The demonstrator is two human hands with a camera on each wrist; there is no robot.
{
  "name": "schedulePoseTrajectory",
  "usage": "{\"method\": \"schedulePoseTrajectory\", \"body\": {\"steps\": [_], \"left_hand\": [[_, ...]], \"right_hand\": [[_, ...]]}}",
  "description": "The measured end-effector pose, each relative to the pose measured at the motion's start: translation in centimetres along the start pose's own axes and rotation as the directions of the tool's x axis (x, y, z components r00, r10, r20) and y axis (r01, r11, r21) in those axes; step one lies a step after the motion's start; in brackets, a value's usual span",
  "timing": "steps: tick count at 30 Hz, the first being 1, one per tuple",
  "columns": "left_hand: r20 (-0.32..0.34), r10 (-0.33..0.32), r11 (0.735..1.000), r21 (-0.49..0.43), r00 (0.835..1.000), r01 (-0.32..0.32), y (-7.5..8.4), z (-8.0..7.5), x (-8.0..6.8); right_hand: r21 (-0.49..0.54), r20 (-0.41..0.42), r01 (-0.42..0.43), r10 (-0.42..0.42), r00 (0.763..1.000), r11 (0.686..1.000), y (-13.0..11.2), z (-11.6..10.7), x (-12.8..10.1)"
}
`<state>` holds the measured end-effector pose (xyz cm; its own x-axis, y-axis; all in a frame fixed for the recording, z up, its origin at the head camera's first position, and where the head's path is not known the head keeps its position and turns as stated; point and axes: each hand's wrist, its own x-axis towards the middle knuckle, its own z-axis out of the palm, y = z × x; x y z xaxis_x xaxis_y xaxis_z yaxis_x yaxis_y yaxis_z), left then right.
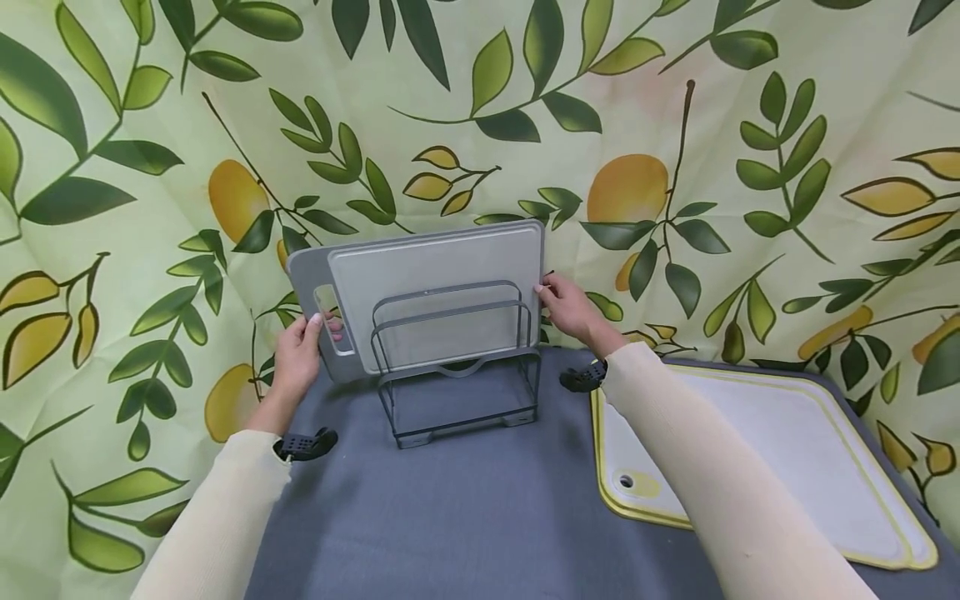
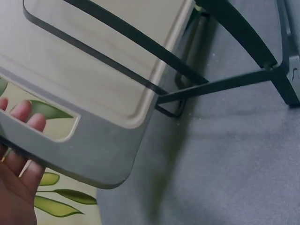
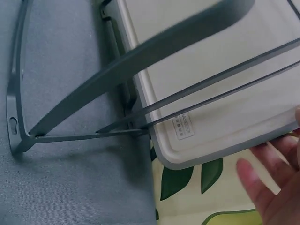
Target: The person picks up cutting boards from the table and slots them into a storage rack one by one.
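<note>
Behind wire rack point(image 1: 457, 367), both hands' fingers grasping grey board point(image 1: 435, 287); yellow-rimmed board point(image 1: 825, 433) right.

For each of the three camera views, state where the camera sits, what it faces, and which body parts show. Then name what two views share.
Head: looks forward and down at the grey plastic cutting board in the dark wire rack; both hands and sleeves show.
Left wrist: faces the board's handle corner; left hand fingers in the slot.
Right wrist: faces the board's other end; right hand fingers at the edge.
Both wrist views share board and rack.
</note>
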<state>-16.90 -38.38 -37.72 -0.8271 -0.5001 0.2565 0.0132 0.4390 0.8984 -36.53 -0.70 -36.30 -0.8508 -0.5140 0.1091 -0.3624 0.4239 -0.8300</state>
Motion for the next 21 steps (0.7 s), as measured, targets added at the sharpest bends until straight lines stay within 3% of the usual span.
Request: {"method": "schedulePoseTrajectory", "body": {"steps": [7,14,18,21], "left_hand": [[0.068,-0.024,0.987,0.162,0.997,0.013,1.3,-0.6,-0.7],[-0.029,-0.101,0.968,0.226,0.995,0.104,3.3,-1.8,-2.2],[-0.084,-0.065,0.975,0.207,0.994,0.081,4.4,-2.0,-3.4],[-0.113,0.002,0.982,0.189,0.994,0.019,5.8,-1.7,-4.8]], "right_hand": [[-0.247,0.003,0.038,-0.038,0.999,0.968,0.9,-1.4,-2.5],[-0.345,0.076,0.085,-0.063,0.995,0.935,2.0,-2.8,-6.6],[-0.358,0.082,0.11,-0.086,0.993,0.927,2.0,-3.9,-9.4],[-0.36,0.056,0.109,-0.095,0.994,0.927,1.7,-4.7,-12.0]]}}
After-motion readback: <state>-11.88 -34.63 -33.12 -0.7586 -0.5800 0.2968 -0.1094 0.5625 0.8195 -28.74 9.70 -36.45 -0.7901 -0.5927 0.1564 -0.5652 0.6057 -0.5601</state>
